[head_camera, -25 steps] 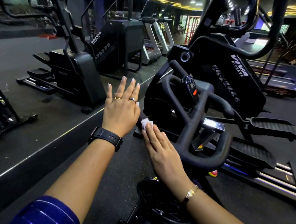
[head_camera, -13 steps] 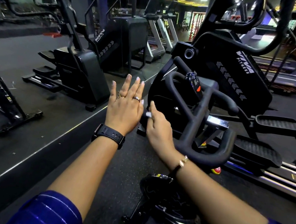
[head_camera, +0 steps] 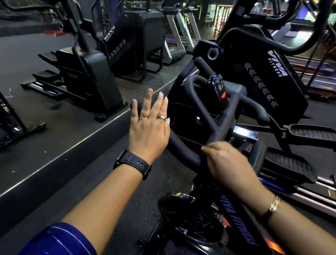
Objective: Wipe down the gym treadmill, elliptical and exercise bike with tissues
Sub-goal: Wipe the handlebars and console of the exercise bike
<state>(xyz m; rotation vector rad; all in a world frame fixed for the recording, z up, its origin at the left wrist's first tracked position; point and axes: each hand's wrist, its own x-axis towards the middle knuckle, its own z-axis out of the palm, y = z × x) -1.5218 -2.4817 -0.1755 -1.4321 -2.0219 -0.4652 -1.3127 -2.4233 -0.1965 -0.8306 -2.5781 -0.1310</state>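
The black exercise bike's handlebar point(head_camera: 218, 121) stands right in front of me, with its small console point(head_camera: 218, 89) at the top. My right hand point(head_camera: 227, 162) curls over the handlebar's near bend; the tissue is hidden under the palm. My left hand point(head_camera: 149, 129) is raised beside the bar with straight fingers, touching nothing. Behind the bike stands the black elliptical point(head_camera: 257, 75). A treadmill point(head_camera: 322, 82) lies on the floor at the far right.
A wall mirror point(head_camera: 41, 64) on the left reflects the machines, with a low ledge point(head_camera: 60, 155) along its base. The bike's flywheel point(head_camera: 190, 218) sits low by my legs. The elliptical's pedals point(head_camera: 318, 136) jut out on the right.
My right hand slid from the handlebar's left side back toward me onto the near bend and curled over it, covering the tissue. My left hand stayed raised and open.
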